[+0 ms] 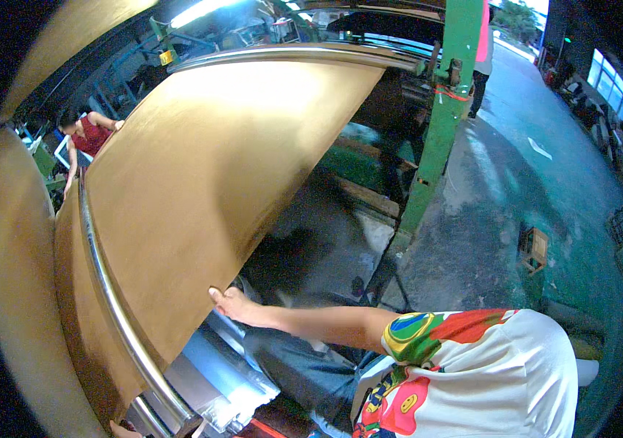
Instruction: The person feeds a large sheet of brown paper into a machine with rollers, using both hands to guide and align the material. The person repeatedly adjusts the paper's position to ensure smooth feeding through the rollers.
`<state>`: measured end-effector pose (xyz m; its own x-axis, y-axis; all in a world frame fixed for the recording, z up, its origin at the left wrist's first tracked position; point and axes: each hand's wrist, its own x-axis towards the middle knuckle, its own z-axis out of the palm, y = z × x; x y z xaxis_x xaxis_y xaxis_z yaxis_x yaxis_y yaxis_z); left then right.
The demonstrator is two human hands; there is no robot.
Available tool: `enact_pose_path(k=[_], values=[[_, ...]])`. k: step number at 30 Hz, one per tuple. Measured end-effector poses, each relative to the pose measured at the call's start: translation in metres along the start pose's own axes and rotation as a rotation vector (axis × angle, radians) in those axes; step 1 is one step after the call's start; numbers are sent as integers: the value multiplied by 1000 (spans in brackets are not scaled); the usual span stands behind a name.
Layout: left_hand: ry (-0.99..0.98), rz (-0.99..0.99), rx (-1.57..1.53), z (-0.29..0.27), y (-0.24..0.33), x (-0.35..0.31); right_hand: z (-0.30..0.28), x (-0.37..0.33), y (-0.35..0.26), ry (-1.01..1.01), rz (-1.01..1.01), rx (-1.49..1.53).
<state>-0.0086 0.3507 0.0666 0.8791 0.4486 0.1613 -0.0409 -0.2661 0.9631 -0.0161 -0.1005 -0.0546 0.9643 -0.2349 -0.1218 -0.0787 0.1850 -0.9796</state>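
Observation:
A wide brown sheet (172,160) stretches slantwise between metal rollers, its surface smooth and shiny where light falls. At its near right edge my right hand (231,303) is closed on the sheet, thumb on top and the other fingers hidden underneath. A bit of skin at the lower edge, beside the near end of the chrome roller (114,299), seems to be part of my left hand (123,431). Its fingers are mostly cut off or covered, so its grip does not show. Left of the roller the brown material bulges in a large curve (19,277).
Across the sheet, a person in a red top (92,135) leans in with a hand at its far edge. A green steel post (439,139) rises on the right. Another person (481,66) stands beyond it. A small wooden box (534,250) sits on the floor.

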Motion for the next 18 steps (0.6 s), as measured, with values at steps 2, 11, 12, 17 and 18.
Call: enact_pose_path(k=[2, 11, 12, 17, 18], values=[[-21, 0, -17, 10, 13, -8, 6, 1, 2, -23, -40, 35], [90, -166, 4, 26, 43, -33, 22, 3, 6, -80, -131, 91], [115, -173, 29, 25, 38, -29, 20, 0, 3, -111, -127, 48], [24, -121, 50, 32, 46, -36, 15, -2, -6, -153, -183, 53], [-11, -72, 95, 28, 42, -33, 12, -1, -5, -170, -203, 70]])
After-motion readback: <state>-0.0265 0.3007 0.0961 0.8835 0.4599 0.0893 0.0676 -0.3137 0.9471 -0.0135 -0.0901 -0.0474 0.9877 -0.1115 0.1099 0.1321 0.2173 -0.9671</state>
